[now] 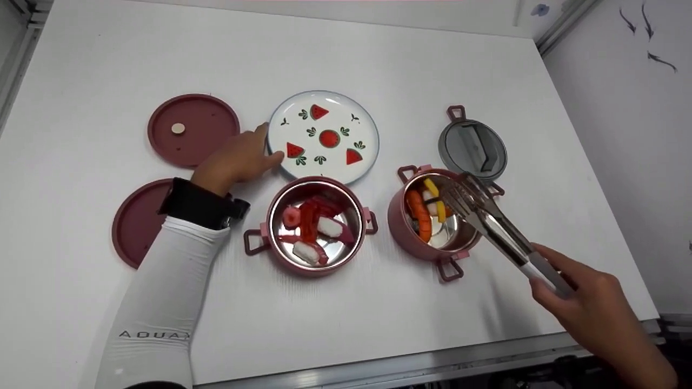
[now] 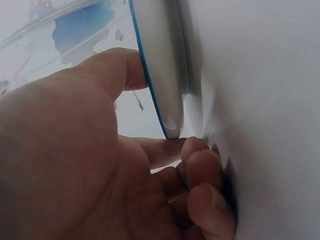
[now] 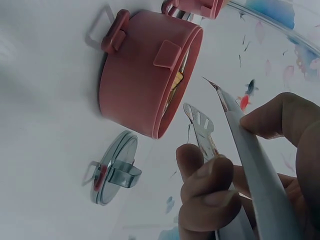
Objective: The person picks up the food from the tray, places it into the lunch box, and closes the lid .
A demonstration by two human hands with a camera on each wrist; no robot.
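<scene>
My left hand (image 1: 238, 156) is at the left edge of a round white plate (image 1: 338, 116) with watermelon prints. In the left wrist view, the thumb and index finger grip its blue-edged rim, the other fingers curled near the tabletop. My right hand (image 1: 586, 297) holds metal tongs (image 1: 508, 232) by their grey handles, arms apart. The tong heads hover over the right pink pot (image 1: 408, 237), where orange, yellow and white food pieces (image 1: 419, 213) lie. Between the hands, the left pink pot (image 1: 313, 270) contains red, pink and white pieces (image 1: 308, 221).
Two dark red round lids or trays lie at left: one (image 1: 200, 135) bears a small pale disc, the other (image 1: 135, 227) is partly behind my left forearm. A glass pot lid (image 1: 459, 146) lies behind the right pot. The table's front edge (image 1: 378, 370) runs nearest me.
</scene>
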